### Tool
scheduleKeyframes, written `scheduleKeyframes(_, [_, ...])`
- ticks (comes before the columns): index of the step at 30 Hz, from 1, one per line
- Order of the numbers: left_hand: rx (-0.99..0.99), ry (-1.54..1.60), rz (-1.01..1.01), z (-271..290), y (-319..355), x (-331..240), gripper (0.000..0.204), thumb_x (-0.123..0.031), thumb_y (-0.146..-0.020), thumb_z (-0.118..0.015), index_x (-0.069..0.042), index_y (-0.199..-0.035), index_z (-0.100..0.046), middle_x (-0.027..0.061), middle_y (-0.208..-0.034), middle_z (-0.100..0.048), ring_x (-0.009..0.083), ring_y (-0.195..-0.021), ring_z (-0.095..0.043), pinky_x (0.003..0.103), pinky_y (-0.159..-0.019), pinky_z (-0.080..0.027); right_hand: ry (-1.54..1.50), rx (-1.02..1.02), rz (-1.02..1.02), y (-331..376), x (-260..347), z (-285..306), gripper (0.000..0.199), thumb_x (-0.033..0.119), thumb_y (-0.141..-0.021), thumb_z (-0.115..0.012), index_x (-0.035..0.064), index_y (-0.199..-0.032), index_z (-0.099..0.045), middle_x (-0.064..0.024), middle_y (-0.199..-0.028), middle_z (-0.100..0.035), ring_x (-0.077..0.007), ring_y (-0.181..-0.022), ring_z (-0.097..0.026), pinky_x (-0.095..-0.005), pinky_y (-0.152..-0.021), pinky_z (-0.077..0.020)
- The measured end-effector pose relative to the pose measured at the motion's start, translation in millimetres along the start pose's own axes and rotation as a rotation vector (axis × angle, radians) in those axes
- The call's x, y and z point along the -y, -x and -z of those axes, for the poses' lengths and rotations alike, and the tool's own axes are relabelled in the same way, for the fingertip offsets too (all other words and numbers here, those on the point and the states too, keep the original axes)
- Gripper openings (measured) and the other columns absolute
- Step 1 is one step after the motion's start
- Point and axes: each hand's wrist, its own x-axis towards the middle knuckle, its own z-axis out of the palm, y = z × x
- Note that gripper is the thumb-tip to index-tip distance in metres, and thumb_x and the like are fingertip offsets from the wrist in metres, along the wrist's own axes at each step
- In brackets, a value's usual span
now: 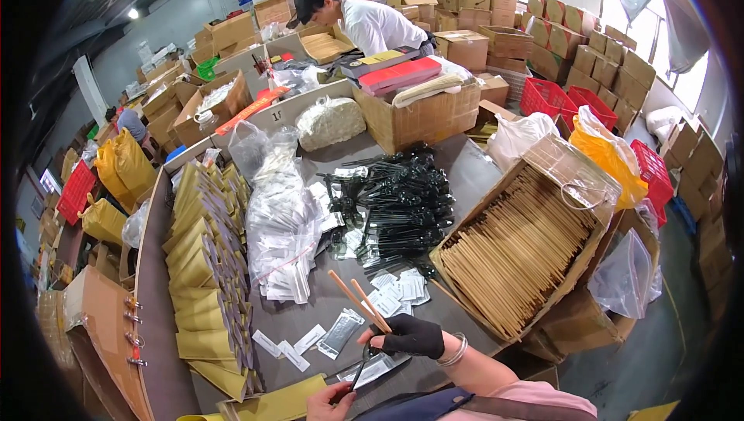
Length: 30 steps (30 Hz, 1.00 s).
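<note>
My right hand [411, 337], in a black fingerless glove, is closed around a pair of wooden chopsticks [370, 308] that point up and away. A dark, thin utensil [359, 371], probably a black plastic spoon, runs between my hands. My bare left hand [332, 403] pinches its lower end at the near table edge. Beneath the right hand lies a clear-wrapped packet [373, 368]. A yellow paper sleeve [280, 402] lies beside my left hand. Several small white packets [310, 338] and a grey-and-white packet [341, 333] rest just beyond.
Black plastic utensils [407, 208] are heaped mid-table, with white packets [399, 291] before them. A carton [570, 164] of chopsticks stands right. Left are a bag of white packets [277, 223] and stacked yellow sleeves [203, 266]. A person [384, 30] in white bends over beyond the divider.
</note>
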Motion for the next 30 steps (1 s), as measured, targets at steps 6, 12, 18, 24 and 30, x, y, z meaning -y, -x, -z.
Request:
scheduleKeyframes(6, [-0.052, -0.186, -0.085, 2.2, -1.1, -16.1, 0.025, -0.015, -0.088, -0.067, 0.0, -0.108, -0.066, 0.0101, -0.09, -0.069, 0.0163, -0.079, -0.064, 0.029, -0.072, -0.051, 0.002, -0.024, -0.038, 2.7, -2.4, 1.9, 0.035, 0.026, -0.093, -0.06, 0.0003, -0.117, -0.064, 0.0046, -0.077, -0.054, -0.0048, -0.07, -0.047, -0.0218, -0.065, -0.0387])
scheduleKeyframes(12, [-0.095, -0.114, -0.011, 6.5, 1.9, -16.1, 0.022, -0.016, -0.09, -0.066, -0.004, -0.107, -0.068, 0.0112, -0.089, -0.069, 0.0203, -0.076, -0.064, 0.03, -0.072, -0.051, -0.014, -0.007, -0.028, 4.2, 0.5, 1.1, 0.032, 0.02, -0.093, -0.061, 0.0001, -0.118, -0.064, 0.0039, -0.078, -0.055, -0.0045, -0.071, -0.048, -0.0213, -0.065, -0.04])
scheduleKeyframes(18, [-0.18, -0.123, -0.116, 8.5, 4.6, -13.5, 0.017, -0.004, -0.081, -0.072, 0.002, -0.097, -0.071, 0.009, -0.086, -0.068, 0.0135, -0.078, -0.064, 0.025, -0.07, -0.05, 0.032, -0.066, -0.103, 9.4, -12.7, 0.0, 0.03, 0.017, -0.091, -0.065, 0.0005, -0.117, -0.064, 0.0035, -0.081, -0.059, -0.0043, -0.072, -0.049, -0.0213, -0.065, -0.0412])
scheduleKeyframes(24, [-0.171, -0.232, -0.205, 7.5, 9.2, -15.3, 0.019, -0.005, -0.081, -0.072, 0.002, -0.099, -0.07, 0.0099, -0.085, -0.068, 0.0148, -0.075, -0.065, 0.026, -0.069, -0.05, 0.098, -0.131, -0.113, 19.9, -17.2, -0.4, 0.028, 0.012, -0.089, -0.067, 0.0007, -0.115, -0.065, 0.0015, -0.084, -0.063, -0.0045, -0.077, -0.053, -0.021, -0.069, -0.0435])
scheduleKeyframes(30, [-0.189, -0.182, -0.234, 8.8, 10.9, -0.1, 0.019, -0.005, -0.082, -0.072, 0.003, -0.099, -0.069, 0.0094, -0.086, -0.067, 0.0138, -0.075, -0.064, 0.026, -0.068, -0.051, 0.13, -0.175, -0.073, 23.9, -21.8, -3.6, 0.028, 0.012, -0.088, -0.069, 0.0011, -0.114, -0.065, 0.0002, -0.086, -0.065, -0.0055, -0.077, -0.056, -0.0215, -0.068, -0.0459])
